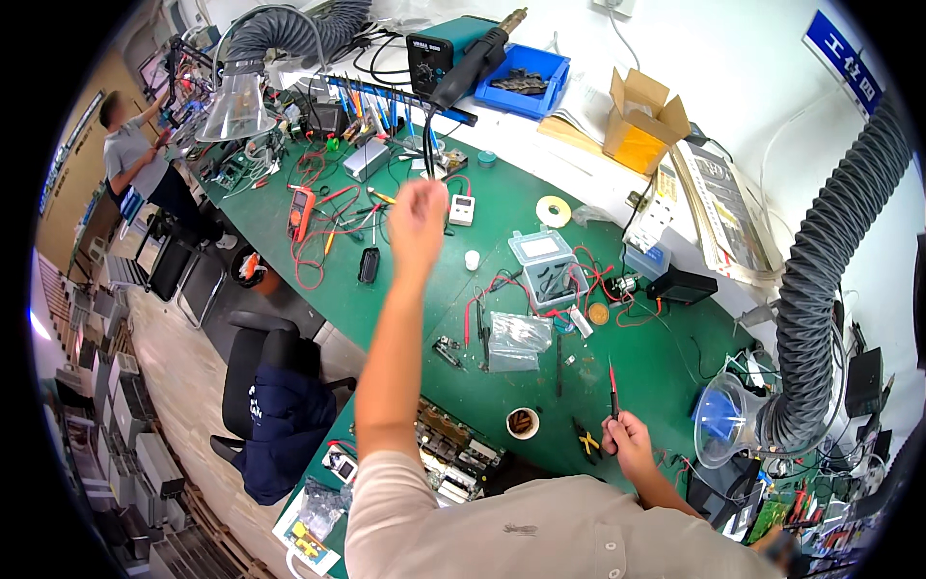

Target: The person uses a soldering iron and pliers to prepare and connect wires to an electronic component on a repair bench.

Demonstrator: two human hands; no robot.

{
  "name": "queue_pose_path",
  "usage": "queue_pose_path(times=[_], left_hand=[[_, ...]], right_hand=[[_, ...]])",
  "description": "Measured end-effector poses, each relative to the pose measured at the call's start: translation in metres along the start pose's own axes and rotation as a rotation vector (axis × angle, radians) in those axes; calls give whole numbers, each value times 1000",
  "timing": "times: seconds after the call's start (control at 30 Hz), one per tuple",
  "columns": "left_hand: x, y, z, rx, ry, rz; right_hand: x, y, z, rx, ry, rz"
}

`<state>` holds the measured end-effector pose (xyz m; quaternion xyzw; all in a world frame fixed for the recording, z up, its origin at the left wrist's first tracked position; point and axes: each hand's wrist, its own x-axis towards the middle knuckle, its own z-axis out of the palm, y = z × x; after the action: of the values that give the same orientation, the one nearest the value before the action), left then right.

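Observation:
My left hand (418,227) is stretched far out over the bench, its fingers curled together. Black cords (430,145) hanging from a hot-air gun (477,63) run down to it; whether it grips them I cannot make out. Beside that hand lies a small white meter (462,209). Close to my body, my right hand (629,444) is closed round a slim red-and-black test probe (613,388), its thin point directed away from me. Yellow-handled pliers (586,442) lie just left of this hand. A white cup (523,423) with brown contents stands farther left.
The green bench (386,318) carries a red multimeter (301,212), a clear parts box (548,268), a plastic bag (519,342) and a circuit board (453,449). Ducted hoods hang left and right (723,420). A person (145,164) stands far left; a chair (270,376) is nearer.

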<state>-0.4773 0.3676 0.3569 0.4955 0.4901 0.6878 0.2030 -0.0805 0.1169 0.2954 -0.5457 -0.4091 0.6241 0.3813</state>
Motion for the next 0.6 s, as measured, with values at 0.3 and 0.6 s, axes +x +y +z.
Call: queue_pose_path(times=[0.3,0.6], left_hand=[[175,26,62,923,-190,175],[211,69,43,202,-7,155]], right_hand=[[8,-6,3,-64,26,-83],[1,1,-13,-28,99,-114]])
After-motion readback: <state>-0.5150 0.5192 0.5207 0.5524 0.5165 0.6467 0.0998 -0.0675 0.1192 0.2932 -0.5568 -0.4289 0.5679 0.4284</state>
